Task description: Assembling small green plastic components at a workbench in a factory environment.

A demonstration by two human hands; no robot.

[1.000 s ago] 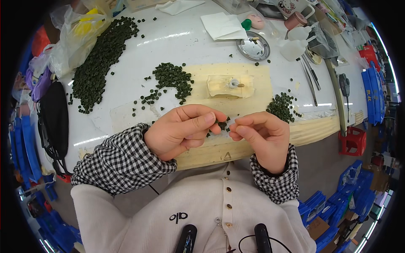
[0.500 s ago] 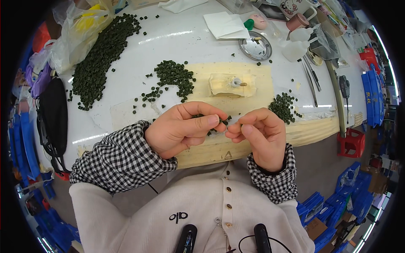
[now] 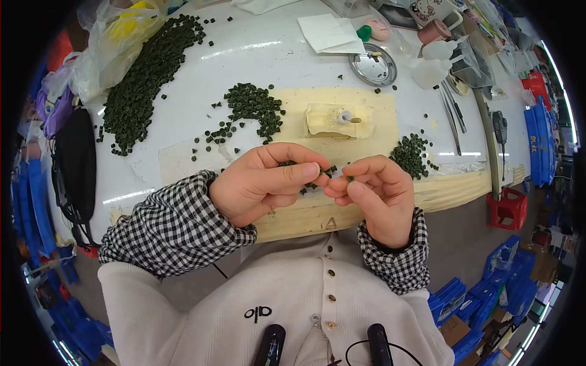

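Both my hands meet close together over the front edge of the table. My left hand (image 3: pixel 259 186) is closed, thumb and forefinger pinched at a small dark green piece (image 3: pixel 327 171). My right hand (image 3: pixel 384 198) is also pinched, with another small green piece (image 3: pixel 350 179) showing between its fingertips. The fingertips of the two hands nearly touch. More green pieces lie partly hidden beneath my left hand. Just beyond stands a tape-wrapped block (image 3: pixel 323 125) with a short whitish tube (image 3: pixel 345 116) on top. A small heap of green pieces (image 3: pixel 410 155) sits right of my right hand.
A mid-size heap of green pieces (image 3: pixel 250 107) lies beyond my left hand, a large one (image 3: pixel 143 79) at far left beside a plastic bag (image 3: pixel 119 52). At right are a round metal dish (image 3: pixel 373 66), tweezers (image 3: pixel 450 119) and squeeze bottles (image 3: pixel 429 73). A red stool (image 3: pixel 508 207) stands right.
My hands keep almost the same place and pinch. The green piece at my right fingertips shows more plainly now. The whole view has shifted very slightly.
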